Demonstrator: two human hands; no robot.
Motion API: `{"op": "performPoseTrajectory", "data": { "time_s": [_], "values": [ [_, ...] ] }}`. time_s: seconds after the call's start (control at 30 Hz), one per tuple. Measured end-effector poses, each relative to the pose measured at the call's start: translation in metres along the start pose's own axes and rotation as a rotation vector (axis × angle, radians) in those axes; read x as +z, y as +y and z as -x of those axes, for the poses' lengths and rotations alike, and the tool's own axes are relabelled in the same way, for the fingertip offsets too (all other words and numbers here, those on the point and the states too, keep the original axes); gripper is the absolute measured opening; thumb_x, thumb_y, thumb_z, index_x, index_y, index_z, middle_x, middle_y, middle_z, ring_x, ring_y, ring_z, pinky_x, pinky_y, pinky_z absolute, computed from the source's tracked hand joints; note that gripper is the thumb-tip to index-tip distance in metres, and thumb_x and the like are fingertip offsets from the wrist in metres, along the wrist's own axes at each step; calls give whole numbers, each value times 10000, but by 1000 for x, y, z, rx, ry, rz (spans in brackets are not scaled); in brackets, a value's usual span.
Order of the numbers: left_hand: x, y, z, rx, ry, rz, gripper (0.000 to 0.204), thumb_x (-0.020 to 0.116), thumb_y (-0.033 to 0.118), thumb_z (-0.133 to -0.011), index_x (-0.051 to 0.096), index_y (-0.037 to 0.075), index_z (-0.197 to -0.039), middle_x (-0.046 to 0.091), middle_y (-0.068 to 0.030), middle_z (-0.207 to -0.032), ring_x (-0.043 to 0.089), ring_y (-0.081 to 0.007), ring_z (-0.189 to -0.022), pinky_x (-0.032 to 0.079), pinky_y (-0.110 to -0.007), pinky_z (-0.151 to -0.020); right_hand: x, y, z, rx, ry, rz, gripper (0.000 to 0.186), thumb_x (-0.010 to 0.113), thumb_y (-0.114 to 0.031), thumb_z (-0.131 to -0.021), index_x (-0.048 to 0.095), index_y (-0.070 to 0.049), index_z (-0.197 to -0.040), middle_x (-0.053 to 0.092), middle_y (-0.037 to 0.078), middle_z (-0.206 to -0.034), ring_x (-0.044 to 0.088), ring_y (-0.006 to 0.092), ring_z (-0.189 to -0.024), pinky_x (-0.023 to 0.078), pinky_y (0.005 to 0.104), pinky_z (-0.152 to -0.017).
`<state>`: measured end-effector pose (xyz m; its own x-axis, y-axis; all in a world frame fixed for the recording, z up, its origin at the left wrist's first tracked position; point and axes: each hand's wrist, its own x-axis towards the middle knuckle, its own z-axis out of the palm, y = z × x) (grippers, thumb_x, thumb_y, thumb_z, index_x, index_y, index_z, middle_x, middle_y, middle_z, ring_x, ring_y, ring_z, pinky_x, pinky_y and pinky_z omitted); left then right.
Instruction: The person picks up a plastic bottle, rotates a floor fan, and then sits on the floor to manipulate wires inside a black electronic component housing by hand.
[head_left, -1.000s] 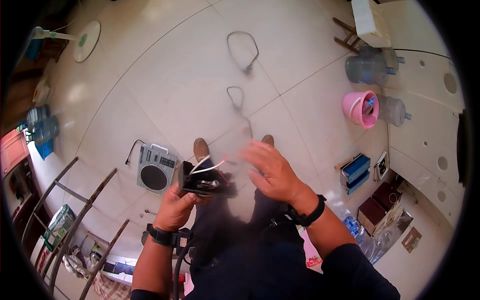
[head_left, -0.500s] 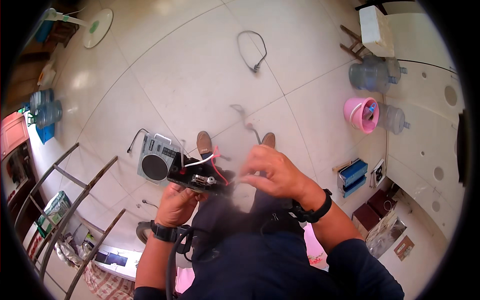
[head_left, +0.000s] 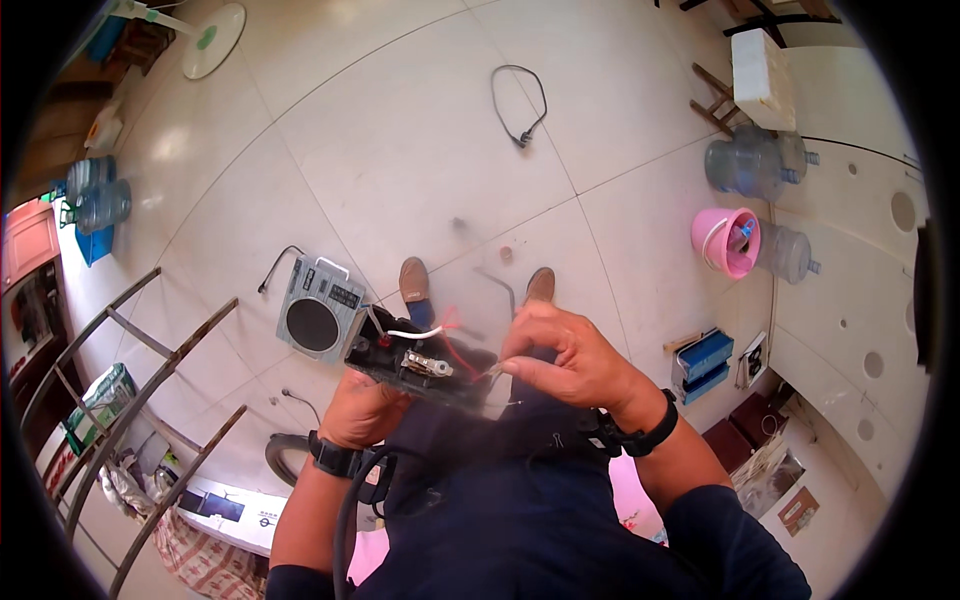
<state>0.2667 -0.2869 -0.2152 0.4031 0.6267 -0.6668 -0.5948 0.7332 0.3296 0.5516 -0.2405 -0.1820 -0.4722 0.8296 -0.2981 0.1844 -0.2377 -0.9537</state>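
My left hand [head_left: 365, 408] is closed round the lower left edge of a black plastic housing [head_left: 385, 365], holding it above my lap. A metal mechanism [head_left: 428, 364] sits in its open side, and a white wire [head_left: 415, 334] and a thin red wire [head_left: 455, 352] run out of it. My right hand [head_left: 575, 360] is at the housing's right end, thumb and forefinger pinched together. What lies between those fingertips is small and blurred. A grey radio [head_left: 340, 287] with a round dark speaker and a white handle lies just beyond the housing, on the floor.
A black power cord [head_left: 523, 140] lies looped on the tiles ahead. At the left stands a metal rack [head_left: 170, 360]. To the right are a pink bucket [head_left: 713, 245], large water bottles [head_left: 745, 165] and a blue metal box [head_left: 703, 358]. A fan [head_left: 213, 42] stands far left.
My right hand, blurred and slightly apart before, is now pinched at the housing's right end. The housing has shifted slightly right and nearer to me; the whole view has moved a little.
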Motion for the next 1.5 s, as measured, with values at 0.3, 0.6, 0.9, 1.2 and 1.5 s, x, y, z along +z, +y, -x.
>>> {"op": "performPoseTrajectory", "data": {
  "time_s": [0.3, 0.6, 0.9, 1.2, 1.5],
  "values": [
    [2, 3, 4, -15, -55, 24, 554, 762, 78, -862, 525, 62, -1362, 625, -92, -1306, 588, -256, -1221, 443, -428, -1055, 6, -1, 5, 70, -43, -85, 82, 679, -87, -884, 683, -13, -917, 626, 96, -855, 595, 241, -845, 477, 333, -768],
    [3, 0, 4, -11, -13, 5, 545, 792, 118, -845, 549, 66, -1330, 654, -74, -1262, 619, -232, -1167, 483, -387, -976, 11, -4, 13, 160, -19, -153, 83, 676, -96, -909, 684, -21, -942, 649, 61, -879, 596, 174, -853, 469, 302, -776],
    [12, 3, 4, -28, 0, -42, 446, 766, 119, -874, 588, 69, -1280, 683, -50, -1174, 638, -184, -1036, 491, -338, -822, 12, -2, 18, 208, -32, -184, 144, 664, -116, -929, 674, -10, -1026, 683, 60, -967, 628, 133, -926, 500, 291, -786],
    [-2, 8, 2, -22, -37, -58, 428, 733, 110, -906, 567, 72, -1299, 676, -45, -1171, 620, -171, -1017, 475, -336, -816, 35, 13, 12, 425, -1, -431, 145, 660, -175, -961, 637, -39, -1003, 663, 14, -908, 584, 71, -753, 493, 257, -693],
    [-45, 33, 12, -36, -91, -114, 403, 715, 114, -919, 583, 83, -1299, 672, -46, -1173, 616, -175, -1009, 475, -342, -824, 82, 22, -11, 458, 45, -612, 149, 658, -169, -966, 620, -29, -997, 669, 38, -909, 609, 111, -720, 497, 269, -662]
  ]
}}
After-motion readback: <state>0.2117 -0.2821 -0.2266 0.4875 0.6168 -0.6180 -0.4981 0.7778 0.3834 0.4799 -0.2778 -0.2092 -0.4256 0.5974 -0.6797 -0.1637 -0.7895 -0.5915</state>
